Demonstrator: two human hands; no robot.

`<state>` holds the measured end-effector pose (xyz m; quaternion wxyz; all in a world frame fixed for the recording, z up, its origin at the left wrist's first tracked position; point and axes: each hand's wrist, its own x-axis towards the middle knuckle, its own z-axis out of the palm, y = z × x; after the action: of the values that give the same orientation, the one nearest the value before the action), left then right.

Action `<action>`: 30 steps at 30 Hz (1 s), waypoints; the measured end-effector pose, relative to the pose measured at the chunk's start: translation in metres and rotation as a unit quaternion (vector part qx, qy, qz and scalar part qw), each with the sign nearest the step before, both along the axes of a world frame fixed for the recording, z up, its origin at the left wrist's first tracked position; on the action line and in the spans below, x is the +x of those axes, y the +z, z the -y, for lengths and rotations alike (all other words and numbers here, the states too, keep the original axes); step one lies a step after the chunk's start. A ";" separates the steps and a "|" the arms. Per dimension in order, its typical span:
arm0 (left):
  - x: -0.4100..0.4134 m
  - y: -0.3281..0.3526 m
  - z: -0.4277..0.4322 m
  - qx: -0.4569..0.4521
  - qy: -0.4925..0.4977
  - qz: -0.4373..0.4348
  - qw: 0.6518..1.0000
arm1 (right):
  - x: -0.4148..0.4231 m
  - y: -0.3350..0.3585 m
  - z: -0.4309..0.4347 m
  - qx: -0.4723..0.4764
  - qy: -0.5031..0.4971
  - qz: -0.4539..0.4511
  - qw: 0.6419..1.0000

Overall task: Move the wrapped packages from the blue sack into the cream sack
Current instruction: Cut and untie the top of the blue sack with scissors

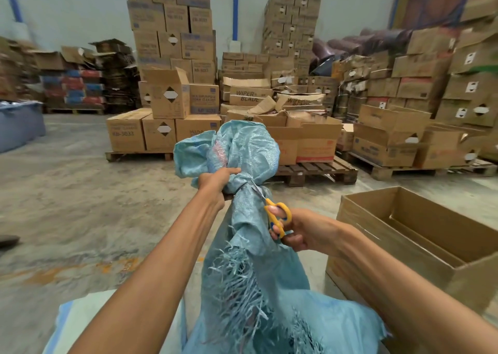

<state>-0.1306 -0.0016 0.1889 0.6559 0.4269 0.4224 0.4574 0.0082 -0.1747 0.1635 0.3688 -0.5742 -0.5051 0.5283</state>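
Opening step: blue sack [250, 286] at center, neck still tied; left hand [215, 182] grip clenches bunched top, right hand [299, 228] grips scissors [277, 217], blades at tie, 12 o'clock from handles; next: snip w/o nicking fingers.

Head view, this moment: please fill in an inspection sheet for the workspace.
Surface: bare concrete floor, stained.
Job's things: blue sack tied shut at its neck, frayed edges; pale sack lies at lower left; no wrapped packages visible.
Clutter: open cardboard box on the right.
Grippers: left hand grips the sack's neck; right hand holds yellow scissors, blades at the tie.
Cables: nothing seen.
Surroundings: stacked cartons on pallets.
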 end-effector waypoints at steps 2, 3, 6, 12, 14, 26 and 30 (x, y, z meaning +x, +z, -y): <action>0.001 0.001 0.000 -0.008 -0.008 -0.001 1.000 | 0.001 -0.002 0.001 -0.005 0.004 0.000 1.000; 0.000 0.000 0.000 -0.013 -0.012 -0.002 1.000 | 0.002 -0.003 0.002 -0.005 0.004 -0.001 1.000; 0.001 0.000 0.000 -0.034 -0.031 0.008 0.999 | 0.001 -0.002 0.004 -0.002 0.002 0.002 1.000; 0.003 -0.001 -0.001 -0.048 -0.057 0.018 0.997 | -0.004 -0.002 0.002 0.047 -0.032 0.018 0.998; 0.002 0.000 0.001 -0.047 -0.061 0.014 0.997 | -0.007 0.000 0.001 0.055 -0.045 0.033 0.997; 0.005 -0.004 0.007 -0.079 -0.131 0.009 0.988 | -0.005 -0.005 0.002 0.107 -0.083 0.105 0.985; 0.005 -0.003 0.009 -0.078 -0.127 0.008 0.989 | -0.003 -0.005 0.004 0.103 -0.079 0.115 0.985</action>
<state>-0.1256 -0.0105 0.1857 0.7435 0.4205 0.3939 0.3393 0.0051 -0.1783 0.1590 0.4059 -0.6287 -0.5487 0.3727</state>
